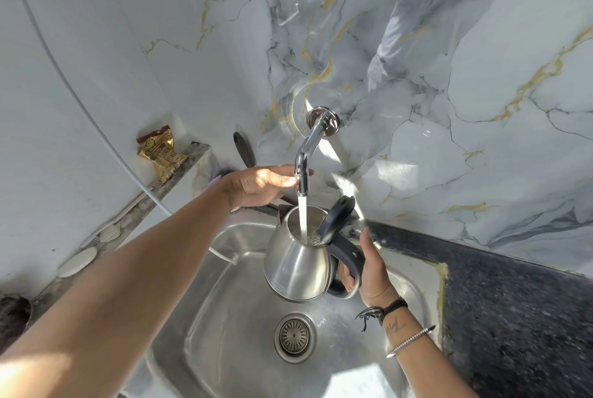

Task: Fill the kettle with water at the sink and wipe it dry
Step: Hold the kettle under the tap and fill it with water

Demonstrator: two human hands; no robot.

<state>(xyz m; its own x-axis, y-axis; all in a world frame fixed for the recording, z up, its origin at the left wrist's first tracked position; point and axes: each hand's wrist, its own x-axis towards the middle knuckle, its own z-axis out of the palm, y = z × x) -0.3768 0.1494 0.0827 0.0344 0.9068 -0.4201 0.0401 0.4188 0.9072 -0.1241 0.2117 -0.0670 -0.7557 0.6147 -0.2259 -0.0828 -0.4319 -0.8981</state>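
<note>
Fill step in hand: water (302,214) runs from the tap (305,160) straight into the kettle (296,264), lid (337,219) flipped up at 1 o'clock of the opening. Kettle is held in the air over the sink (224,317), above the drain (294,337), just under the spout. Right hand (373,272) is clamped around the black handle (348,258) at 3 o'clock of the kettle body. Left hand (261,186) is at 9 o'clock of the tap end, fingers touching it; whether they grip it, cannot tell. Water pools low inside, so filling looks early. Next move likely needs the left hand to shut the tap off, then lid down, then a cloth; no cloth visible. Packet (160,153) sits on the ledge at 10 o'clock.
</note>
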